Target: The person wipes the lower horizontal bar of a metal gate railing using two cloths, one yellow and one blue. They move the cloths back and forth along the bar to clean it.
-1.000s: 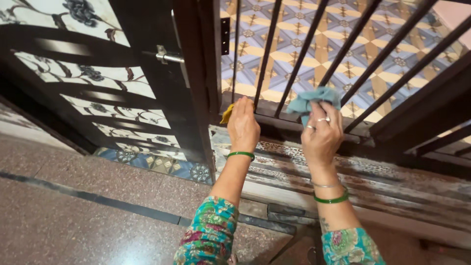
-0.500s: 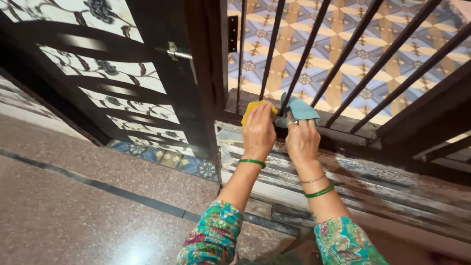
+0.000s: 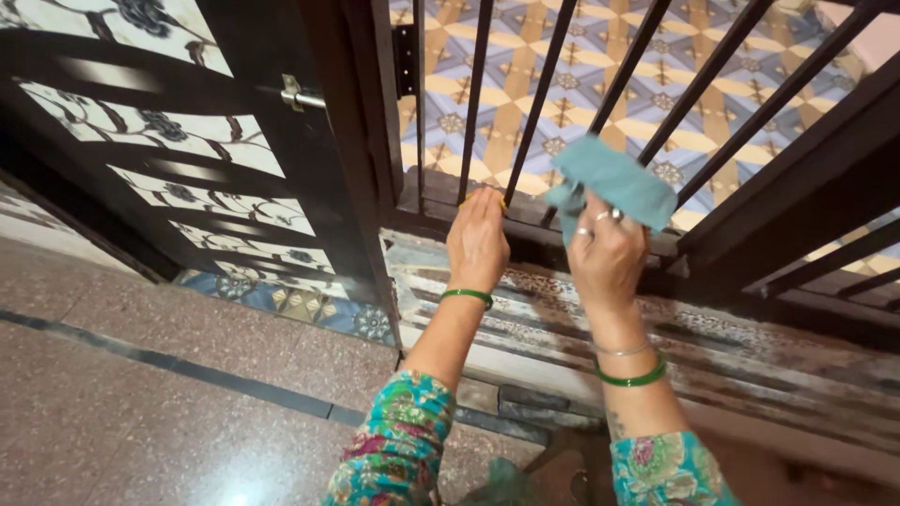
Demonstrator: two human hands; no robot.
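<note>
My left hand (image 3: pixel 477 241) reaches to the bottom rail of a dark metal gate (image 3: pixel 450 211), its fingers closed over a small yellow object (image 3: pixel 499 198) that is almost hidden behind them. My right hand (image 3: pixel 607 255) grips a light blue cloth (image 3: pixel 611 180) and holds it against the foot of one gate bar (image 3: pixel 553 108). Green bangles sit on both wrists, and floral sleeves cover both forearms.
A dark door with floral panels (image 3: pixel 178 141) stands open at the left, with a metal latch (image 3: pixel 300 96). Under the gate runs a worn stone threshold (image 3: pixel 750 347). Patterned tiles (image 3: pixel 581 66) lie beyond the bars, speckled floor (image 3: pixel 141 394) on my side.
The view has drawn closer to the gate. My right hand has lifted the blue cloth a little higher on the bar. My left hand stays at the bottom rail.
</note>
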